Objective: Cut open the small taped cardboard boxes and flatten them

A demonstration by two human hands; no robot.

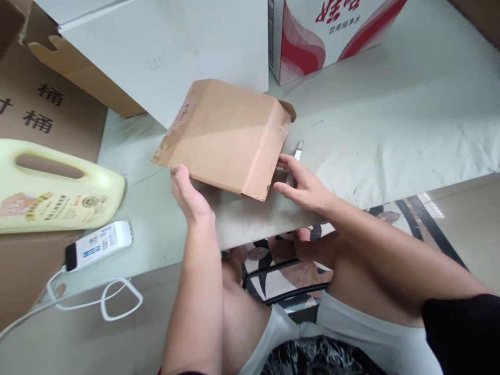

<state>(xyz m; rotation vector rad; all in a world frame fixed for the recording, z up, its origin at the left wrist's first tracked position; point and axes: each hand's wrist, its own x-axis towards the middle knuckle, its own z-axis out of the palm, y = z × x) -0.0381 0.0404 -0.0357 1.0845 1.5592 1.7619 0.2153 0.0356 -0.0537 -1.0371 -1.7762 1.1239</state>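
Observation:
A flattened brown cardboard box [230,136] with torn tape along its edges is held tilted above the pale table cover [390,125]. My left hand [189,195] grips its near left edge, thumb on top. My right hand [304,182] touches the box's right edge with its fingers partly spread. A slim knife or cutter [296,159] lies on the cover and passes under those fingers. I cannot tell if they grip it.
A pale yellow jug [54,187] lies on its side at the left on brown cardboard [39,109]. A white power bank [97,245] with a white cable [113,302] lies below it. A large white box [167,47] and a red-and-white carton [324,31] stand behind.

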